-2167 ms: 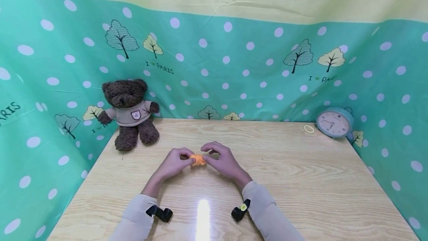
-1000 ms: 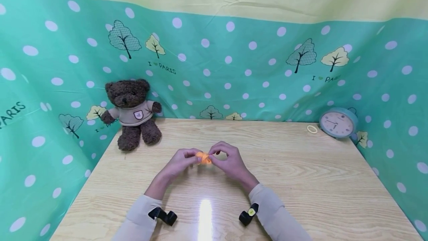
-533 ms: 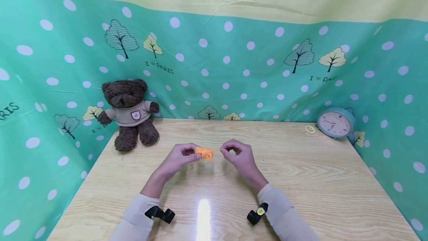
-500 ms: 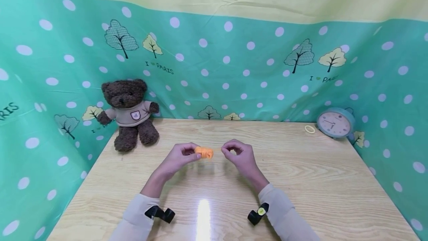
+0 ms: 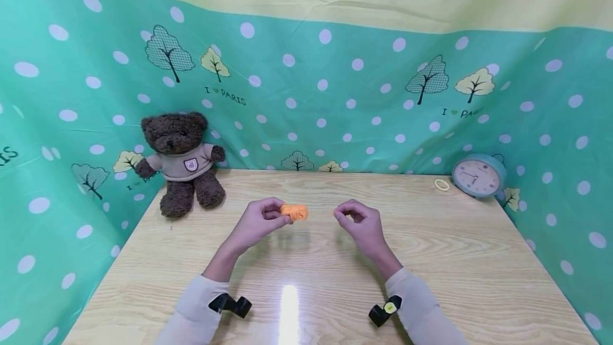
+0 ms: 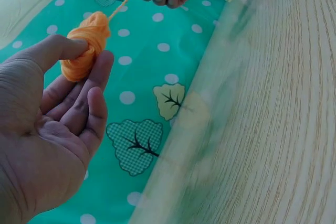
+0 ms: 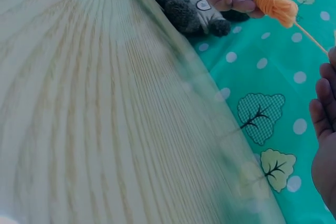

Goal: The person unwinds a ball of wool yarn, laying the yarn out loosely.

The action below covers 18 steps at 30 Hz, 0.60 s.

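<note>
A small bundle of orange yarn (image 5: 295, 212) is held above the table between the thumb and fingers of my left hand (image 5: 258, 219). In the left wrist view the wound yarn (image 6: 86, 48) shows its wrapped strands, with the thumb pressed on its side. My right hand (image 5: 363, 223) is to the right of the bundle, pinching the loose yarn end between thumb and forefinger. That strand (image 6: 123, 4) runs taut from the bundle to the right fingertips. The right wrist view shows the same strand (image 7: 312, 38), with the right hand (image 7: 326, 114) partly cut off at the edge.
A dark brown teddy bear (image 5: 184, 164) in a grey shirt sits at the table's back left. Toward the back right stand a blue alarm clock (image 5: 477, 175) and a pale ring (image 5: 441, 185). A green dotted curtain (image 5: 325, 105) hangs behind the wooden table (image 5: 455, 260).
Both hands have risen slightly from the table. My right hand, at first beside the bundle, has moved right, drawing out a strand of yarn. The left hand still holds the bundle.
</note>
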### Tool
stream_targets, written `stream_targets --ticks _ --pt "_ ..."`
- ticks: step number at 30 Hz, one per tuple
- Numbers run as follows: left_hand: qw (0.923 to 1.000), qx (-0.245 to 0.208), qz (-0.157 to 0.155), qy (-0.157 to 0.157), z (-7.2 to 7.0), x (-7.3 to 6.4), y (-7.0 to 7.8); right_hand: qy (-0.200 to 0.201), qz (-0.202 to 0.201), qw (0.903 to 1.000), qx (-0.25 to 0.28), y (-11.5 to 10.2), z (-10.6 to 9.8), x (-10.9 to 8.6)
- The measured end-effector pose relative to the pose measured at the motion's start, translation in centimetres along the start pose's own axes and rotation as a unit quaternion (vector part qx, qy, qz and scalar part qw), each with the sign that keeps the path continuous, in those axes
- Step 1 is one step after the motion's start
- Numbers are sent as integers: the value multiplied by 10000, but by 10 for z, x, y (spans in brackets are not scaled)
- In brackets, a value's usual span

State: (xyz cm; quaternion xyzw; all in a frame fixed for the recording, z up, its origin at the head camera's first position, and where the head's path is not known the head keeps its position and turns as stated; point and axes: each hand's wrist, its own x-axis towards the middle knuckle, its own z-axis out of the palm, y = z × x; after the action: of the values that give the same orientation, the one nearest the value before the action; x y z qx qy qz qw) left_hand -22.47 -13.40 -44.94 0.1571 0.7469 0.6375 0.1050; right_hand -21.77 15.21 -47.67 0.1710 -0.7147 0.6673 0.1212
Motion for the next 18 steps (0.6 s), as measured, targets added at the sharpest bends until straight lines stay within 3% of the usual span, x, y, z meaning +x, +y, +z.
stream_targets --ticks 12,18 --pt "9990 251 -174 333 -6 0 1 179 62 9998 -63 0 -11 -1" --pt "9982 326 -144 486 -17 -2 2 543 59 9983 -191 0 -22 2"
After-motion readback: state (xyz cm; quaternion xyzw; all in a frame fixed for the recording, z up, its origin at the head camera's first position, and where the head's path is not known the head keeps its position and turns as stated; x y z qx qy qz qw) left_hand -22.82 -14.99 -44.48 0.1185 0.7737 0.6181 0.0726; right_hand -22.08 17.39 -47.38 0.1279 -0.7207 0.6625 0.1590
